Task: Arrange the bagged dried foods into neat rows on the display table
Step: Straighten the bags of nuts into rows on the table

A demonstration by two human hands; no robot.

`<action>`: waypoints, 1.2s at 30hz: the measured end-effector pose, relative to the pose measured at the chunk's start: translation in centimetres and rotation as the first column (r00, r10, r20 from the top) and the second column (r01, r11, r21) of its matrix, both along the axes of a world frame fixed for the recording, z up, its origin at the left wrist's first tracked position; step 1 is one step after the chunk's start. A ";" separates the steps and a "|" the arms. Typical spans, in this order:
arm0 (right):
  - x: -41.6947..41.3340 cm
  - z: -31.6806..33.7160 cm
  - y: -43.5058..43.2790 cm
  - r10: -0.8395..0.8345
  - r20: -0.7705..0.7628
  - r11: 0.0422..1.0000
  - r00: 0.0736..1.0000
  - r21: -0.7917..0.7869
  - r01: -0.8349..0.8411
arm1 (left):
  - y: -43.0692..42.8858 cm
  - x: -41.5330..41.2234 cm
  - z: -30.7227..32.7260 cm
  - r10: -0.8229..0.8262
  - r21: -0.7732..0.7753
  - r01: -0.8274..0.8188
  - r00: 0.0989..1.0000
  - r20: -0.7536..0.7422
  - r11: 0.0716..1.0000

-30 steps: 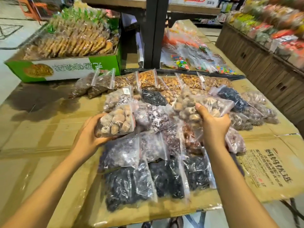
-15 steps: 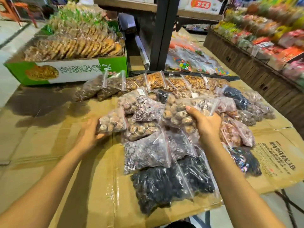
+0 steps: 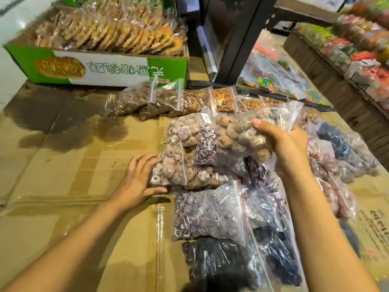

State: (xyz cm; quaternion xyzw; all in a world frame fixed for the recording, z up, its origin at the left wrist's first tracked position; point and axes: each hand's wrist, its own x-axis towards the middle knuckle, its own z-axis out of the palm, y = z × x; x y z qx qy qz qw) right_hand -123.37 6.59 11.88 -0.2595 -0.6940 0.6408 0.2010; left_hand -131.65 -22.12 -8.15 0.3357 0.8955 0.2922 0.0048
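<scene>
Clear zip bags of dried foods lie on the cardboard-covered display table (image 3: 63, 186). My left hand (image 3: 139, 180) grips a bag of round brown dried fruit (image 3: 168, 169), which rests on the table at the left edge of the pile. My right hand (image 3: 282, 140) holds a second, larger bag of the same brown fruit (image 3: 237, 135) lifted over the pile. In front lie a purple-grey bag (image 3: 210, 211) and black dried-fruit bags (image 3: 221, 262). A row of nut bags (image 3: 223, 100) runs along the back.
A green and white carton of wrapped biscuits (image 3: 101, 66) stands at the back left. A black shelf post (image 3: 235, 39) rises behind the nut row. Candy bags (image 3: 273, 81) lie beyond it. A wooden shelf of packaged goods (image 3: 347, 66) runs along the right.
My left hand has brought its bag down from the air onto the table at the pile's left edge. My right hand still holds its bag up. The camera has moved closer and to the left.
</scene>
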 end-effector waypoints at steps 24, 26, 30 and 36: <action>-5.9 -5.9 -0.6 0.172 0.612 0.460 0.772 0.643 -0.612 | 2.1 -11.2 6.4 0.278 0.266 -0.615 0.643 0.713 0.742; -5.4 -6.4 -1.0 0.143 0.616 0.390 0.775 0.684 -0.616 | 2.9 -11.2 5.0 0.325 0.123 -0.438 0.801 0.503 0.890; -5.5 -6.7 -1.3 0.115 0.598 0.385 0.793 0.709 -0.590 | 4.3 -10.4 3.8 0.152 -0.151 -0.119 0.961 0.232 0.981; -5.4 -6.8 -1.2 0.109 0.591 0.374 0.799 0.721 -0.584 | 3.5 -12.7 4.7 0.059 -0.273 0.004 0.973 0.223 0.962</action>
